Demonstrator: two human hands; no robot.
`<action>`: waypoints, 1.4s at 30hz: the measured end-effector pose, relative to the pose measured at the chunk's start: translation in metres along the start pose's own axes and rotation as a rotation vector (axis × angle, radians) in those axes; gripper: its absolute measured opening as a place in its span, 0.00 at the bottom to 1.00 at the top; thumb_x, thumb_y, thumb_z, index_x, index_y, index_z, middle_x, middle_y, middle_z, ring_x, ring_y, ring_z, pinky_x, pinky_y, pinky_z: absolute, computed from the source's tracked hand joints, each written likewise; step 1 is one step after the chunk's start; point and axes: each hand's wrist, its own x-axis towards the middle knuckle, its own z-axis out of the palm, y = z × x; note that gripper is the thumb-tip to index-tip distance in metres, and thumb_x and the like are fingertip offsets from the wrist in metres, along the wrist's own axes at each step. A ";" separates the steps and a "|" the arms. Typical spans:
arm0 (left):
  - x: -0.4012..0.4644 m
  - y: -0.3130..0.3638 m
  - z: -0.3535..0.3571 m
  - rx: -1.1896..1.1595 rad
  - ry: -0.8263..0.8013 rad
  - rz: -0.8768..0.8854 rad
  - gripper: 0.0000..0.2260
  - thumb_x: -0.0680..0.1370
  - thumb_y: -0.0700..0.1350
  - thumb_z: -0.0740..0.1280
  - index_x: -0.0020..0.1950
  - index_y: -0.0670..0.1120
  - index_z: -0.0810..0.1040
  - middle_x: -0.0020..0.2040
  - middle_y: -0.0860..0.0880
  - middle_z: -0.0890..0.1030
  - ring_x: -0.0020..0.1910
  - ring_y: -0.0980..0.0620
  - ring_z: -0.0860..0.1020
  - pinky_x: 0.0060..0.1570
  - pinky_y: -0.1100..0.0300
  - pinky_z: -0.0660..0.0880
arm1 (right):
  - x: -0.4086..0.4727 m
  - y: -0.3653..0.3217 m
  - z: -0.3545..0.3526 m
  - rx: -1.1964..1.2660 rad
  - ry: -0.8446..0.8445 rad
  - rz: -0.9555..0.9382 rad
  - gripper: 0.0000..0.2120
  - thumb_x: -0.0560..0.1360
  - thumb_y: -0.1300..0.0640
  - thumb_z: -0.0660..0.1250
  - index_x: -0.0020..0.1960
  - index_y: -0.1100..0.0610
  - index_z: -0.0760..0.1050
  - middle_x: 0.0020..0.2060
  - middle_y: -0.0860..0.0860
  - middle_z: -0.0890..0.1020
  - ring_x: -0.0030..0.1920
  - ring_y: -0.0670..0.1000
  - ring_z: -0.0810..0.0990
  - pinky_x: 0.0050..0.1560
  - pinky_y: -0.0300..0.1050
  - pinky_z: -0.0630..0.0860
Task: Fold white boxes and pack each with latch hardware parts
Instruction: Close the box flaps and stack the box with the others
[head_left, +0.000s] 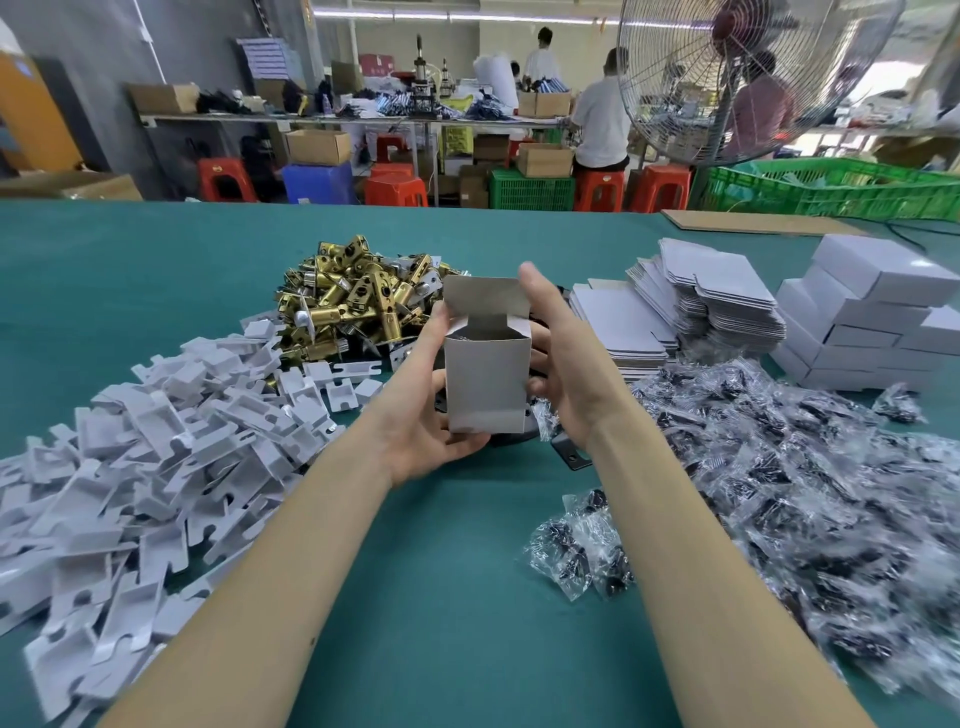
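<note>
One white box (487, 382) is held upright above the middle of a green worktop (441, 597), between two bare hands. Its top is open, with one rear flap raised and two side flaps folded inward. The left hand (422, 410) is wrapped around the box's left side and lower edge, its grip grasping the box. The right hand (566, 364) is pressed against the right side with its fingers mostly straight; the fingers behind the box are hidden. Four heaps are spread around the hands: one of white card inserts (140, 441) at the left, one of brass latch parts (353, 296) behind the box, one of flat unfolded box blanks (685, 306) at the right rear, and one of clear bags of dark screws (810, 478) at the right. One stack of closed white boxes (872, 312) is seen at the far right; roughly nine can be counted. One large fan (748, 78) is seen beyond the worktop.
</note>
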 end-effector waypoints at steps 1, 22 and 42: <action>-0.001 0.000 0.001 0.020 -0.003 -0.002 0.39 0.65 0.79 0.66 0.60 0.49 0.85 0.53 0.47 0.86 0.53 0.45 0.84 0.48 0.55 0.81 | 0.000 -0.001 0.000 -0.033 0.026 -0.007 0.20 0.74 0.30 0.65 0.56 0.40 0.84 0.52 0.45 0.87 0.41 0.45 0.80 0.28 0.35 0.71; 0.001 0.004 -0.002 0.112 0.070 0.065 0.36 0.61 0.72 0.73 0.61 0.50 0.84 0.50 0.46 0.87 0.52 0.43 0.85 0.52 0.49 0.82 | -0.003 0.011 -0.005 0.009 -0.170 -0.163 0.13 0.81 0.56 0.68 0.62 0.45 0.81 0.49 0.44 0.86 0.44 0.40 0.82 0.36 0.30 0.74; 0.005 -0.007 -0.013 0.157 -0.107 0.048 0.24 0.64 0.46 0.79 0.60 0.48 0.84 0.55 0.46 0.87 0.53 0.50 0.86 0.49 0.58 0.84 | 0.001 0.000 -0.007 -0.061 -0.012 -0.119 0.08 0.79 0.46 0.71 0.54 0.47 0.84 0.45 0.44 0.87 0.39 0.44 0.80 0.31 0.34 0.71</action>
